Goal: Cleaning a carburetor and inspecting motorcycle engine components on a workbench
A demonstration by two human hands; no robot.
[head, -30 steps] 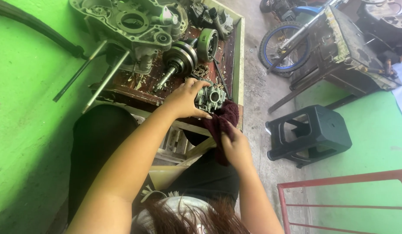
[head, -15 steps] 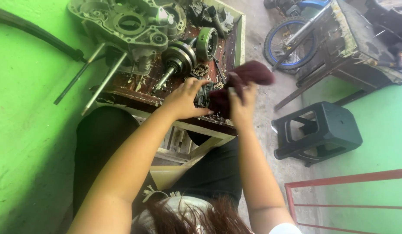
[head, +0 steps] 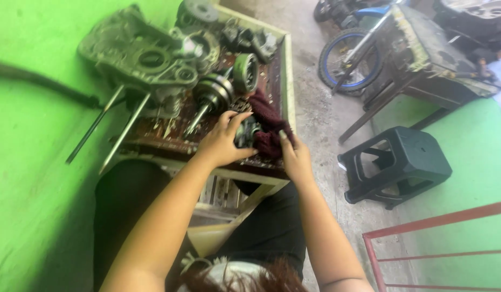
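bright even daylight, soft shadows, slight motion blur throughout, wide-angle bending at the edges

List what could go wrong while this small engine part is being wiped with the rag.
The left hand holds the small metal part near the tray's front edge; a slip might drop it to the floor. The dark red rag, pressed on by the right hand, may snag on the part's edges. The crankshaft lies close and could get knocked.
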